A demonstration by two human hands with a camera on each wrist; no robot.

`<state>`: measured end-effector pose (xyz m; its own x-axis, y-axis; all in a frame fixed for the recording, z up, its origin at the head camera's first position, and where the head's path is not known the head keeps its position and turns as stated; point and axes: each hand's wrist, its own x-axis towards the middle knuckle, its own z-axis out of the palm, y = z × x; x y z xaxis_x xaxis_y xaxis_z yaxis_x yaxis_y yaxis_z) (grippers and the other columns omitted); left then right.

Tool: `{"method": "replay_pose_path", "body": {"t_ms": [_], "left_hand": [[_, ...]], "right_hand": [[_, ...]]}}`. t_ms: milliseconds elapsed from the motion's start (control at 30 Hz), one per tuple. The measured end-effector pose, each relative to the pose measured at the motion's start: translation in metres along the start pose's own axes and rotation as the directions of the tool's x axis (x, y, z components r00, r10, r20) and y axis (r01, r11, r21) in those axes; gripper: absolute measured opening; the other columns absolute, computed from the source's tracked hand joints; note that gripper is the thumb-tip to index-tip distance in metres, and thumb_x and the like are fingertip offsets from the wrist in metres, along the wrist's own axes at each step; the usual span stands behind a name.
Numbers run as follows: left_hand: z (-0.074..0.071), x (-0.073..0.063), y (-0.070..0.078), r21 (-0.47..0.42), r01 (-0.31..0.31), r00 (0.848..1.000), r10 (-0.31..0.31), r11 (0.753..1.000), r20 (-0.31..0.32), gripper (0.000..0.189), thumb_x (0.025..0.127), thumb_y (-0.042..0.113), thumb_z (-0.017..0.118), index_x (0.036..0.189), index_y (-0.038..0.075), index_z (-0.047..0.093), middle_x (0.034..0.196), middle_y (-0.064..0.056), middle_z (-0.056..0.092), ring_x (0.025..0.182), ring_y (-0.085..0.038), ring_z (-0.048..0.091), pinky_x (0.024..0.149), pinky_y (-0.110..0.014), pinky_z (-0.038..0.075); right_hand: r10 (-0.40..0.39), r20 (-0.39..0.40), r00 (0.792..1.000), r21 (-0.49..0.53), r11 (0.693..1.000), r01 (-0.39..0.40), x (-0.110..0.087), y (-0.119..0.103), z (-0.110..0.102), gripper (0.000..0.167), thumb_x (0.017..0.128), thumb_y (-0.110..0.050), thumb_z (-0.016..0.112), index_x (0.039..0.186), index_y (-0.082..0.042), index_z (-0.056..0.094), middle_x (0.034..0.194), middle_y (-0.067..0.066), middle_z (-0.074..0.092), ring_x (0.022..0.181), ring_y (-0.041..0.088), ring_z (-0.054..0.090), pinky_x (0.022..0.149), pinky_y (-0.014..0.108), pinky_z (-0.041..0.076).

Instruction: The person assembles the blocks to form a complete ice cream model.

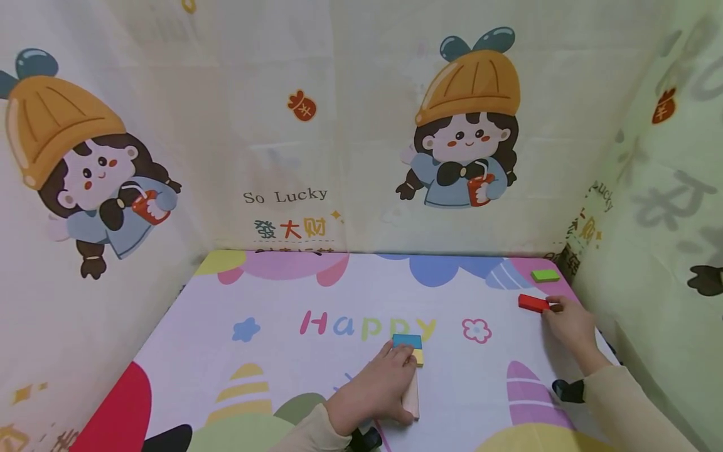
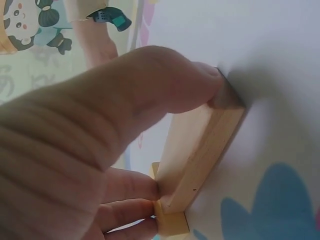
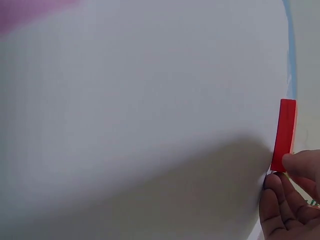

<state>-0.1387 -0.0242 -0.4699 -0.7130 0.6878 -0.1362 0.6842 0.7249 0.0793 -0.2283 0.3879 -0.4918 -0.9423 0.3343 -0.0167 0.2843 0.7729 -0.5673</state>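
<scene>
My left hand (image 1: 375,386) spans a plain wooden block (image 1: 412,398) on the table mat, thumb at its near end and fingers toward the far end. At that far end lie a yellow block (image 1: 418,358) and, beyond it, a blue block (image 1: 408,341), both partly covered by my fingers. In the left wrist view the thumb presses on the end of the wooden block (image 2: 187,150), and fingertips reach the yellow block (image 2: 172,225). Off to the right, my right hand (image 1: 573,326) pinches one end of a red block (image 1: 533,303) between thumb and fingers.
A green block (image 1: 545,275) lies at the mat's far right corner, beyond the red one. The printed mat (image 1: 186,333) covers the table, with "Happy" lettering across its middle. Patterned cloth walls (image 1: 367,157) enclose the back and both sides.
</scene>
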Motion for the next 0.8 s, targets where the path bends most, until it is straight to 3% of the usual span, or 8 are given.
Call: {"method": "replay_pose_path", "body": {"t_ms": [267, 633, 800], "left_hand": [[-0.003, -0.001, 0.002, -0.023, 0.007, 1.000, -0.007, 1.000, 0.006, 0.094, 0.073, 0.058, 0.087, 0.145, 0.007, 0.057, 0.157, -0.005, 0.047, 0.149, -0.017, 0.040, 0.128, -0.039, 0.025], [-0.006, -0.002, 0.002, -0.027, 0.013, 1.000, -0.013, 1.000, 0.008, 0.093, 0.072, 0.058, 0.087, 0.145, 0.008, 0.057, 0.157, -0.004, 0.047, 0.148, -0.016, 0.040, 0.128, -0.037, 0.026], [-0.007, -0.004, 0.002, -0.031, 0.014, 1.000, -0.014, 0.999, 0.003, 0.094, 0.072, 0.059, 0.087, 0.144, 0.008, 0.058, 0.156, -0.004, 0.048, 0.148, -0.016, 0.041, 0.127, -0.037, 0.027]], "right_hand": [[-0.048, -0.023, 0.999, -0.012, 0.999, 0.048, -0.005, -0.016, 0.008, 0.042, 0.096, -0.009, 0.059, 0.131, 0.012, 0.056, 0.120, 0.037, 0.063, 0.105, 0.050, 0.058, 0.080, 0.052, 0.050], [-0.117, 0.019, 0.993, -0.002, 0.993, 0.117, -0.011, -0.036, 0.021, 0.040, 0.095, -0.009, 0.062, 0.129, 0.011, 0.059, 0.116, 0.034, 0.066, 0.102, 0.047, 0.062, 0.084, 0.053, 0.053], [-0.126, 0.058, 0.990, 0.016, 0.992, 0.126, -0.013, -0.045, 0.026, 0.040, 0.096, -0.011, 0.064, 0.129, 0.010, 0.060, 0.115, 0.032, 0.067, 0.101, 0.043, 0.063, 0.078, 0.043, 0.054]]}}
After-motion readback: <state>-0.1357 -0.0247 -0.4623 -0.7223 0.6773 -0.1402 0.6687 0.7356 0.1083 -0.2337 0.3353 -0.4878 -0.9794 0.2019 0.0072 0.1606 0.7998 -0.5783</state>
